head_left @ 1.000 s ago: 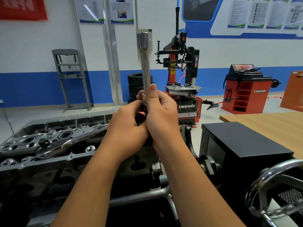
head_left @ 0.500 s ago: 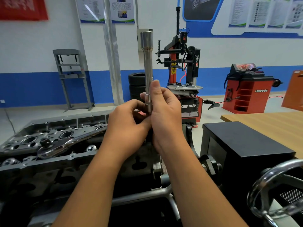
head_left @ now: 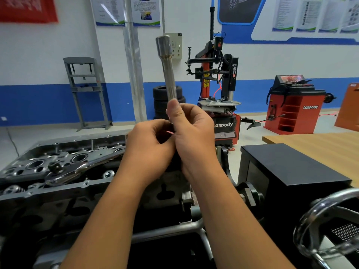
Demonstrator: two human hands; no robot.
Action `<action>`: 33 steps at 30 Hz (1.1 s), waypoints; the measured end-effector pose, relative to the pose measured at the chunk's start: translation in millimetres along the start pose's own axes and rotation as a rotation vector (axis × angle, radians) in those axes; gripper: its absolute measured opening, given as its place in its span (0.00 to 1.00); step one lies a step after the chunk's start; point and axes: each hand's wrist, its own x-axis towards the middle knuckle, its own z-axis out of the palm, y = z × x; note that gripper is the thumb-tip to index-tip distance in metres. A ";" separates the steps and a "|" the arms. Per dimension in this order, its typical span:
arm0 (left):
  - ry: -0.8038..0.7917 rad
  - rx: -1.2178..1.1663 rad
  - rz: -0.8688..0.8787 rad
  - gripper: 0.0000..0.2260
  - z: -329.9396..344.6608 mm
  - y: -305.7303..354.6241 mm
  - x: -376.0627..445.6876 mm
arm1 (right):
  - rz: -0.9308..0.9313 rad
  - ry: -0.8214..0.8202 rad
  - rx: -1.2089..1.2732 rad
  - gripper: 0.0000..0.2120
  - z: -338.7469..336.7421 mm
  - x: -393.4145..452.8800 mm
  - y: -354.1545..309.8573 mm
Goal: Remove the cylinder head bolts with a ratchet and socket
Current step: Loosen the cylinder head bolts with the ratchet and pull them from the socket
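So the long socket (head_left: 168,70) has crept a bit higher; right hand (head_left: 192,133) grips its shaft, left hand (head_left: 149,144) probably pinches the base. Ratchet (head_left: 77,169) stays on the cylinder head (head_left: 35,167), bolts untouched.

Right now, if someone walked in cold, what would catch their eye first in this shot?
Dead centre, the right hand holds a long socket extension upright, with the left hand closed in beside it at its base. Lower left, a ratchet lies across the cylinder head.
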 end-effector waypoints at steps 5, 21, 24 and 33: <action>-0.044 -0.011 0.002 0.15 -0.2 1.6 0.4 | 0.016 0.027 0.042 0.20 3.5 -1.2 -4.6; 0.027 0.001 -0.026 0.12 -1.6 -0.2 -0.3 | -0.029 -0.021 -0.033 0.11 1.6 -1.5 -0.8; -0.096 -0.096 -0.033 0.14 -3.9 2.9 -1.8 | -0.022 0.005 -0.045 0.19 2.6 -1.3 -2.3; -0.042 -0.028 -0.047 0.10 -1.5 1.9 -1.1 | -0.007 -0.004 -0.009 0.14 1.5 0.0 -1.9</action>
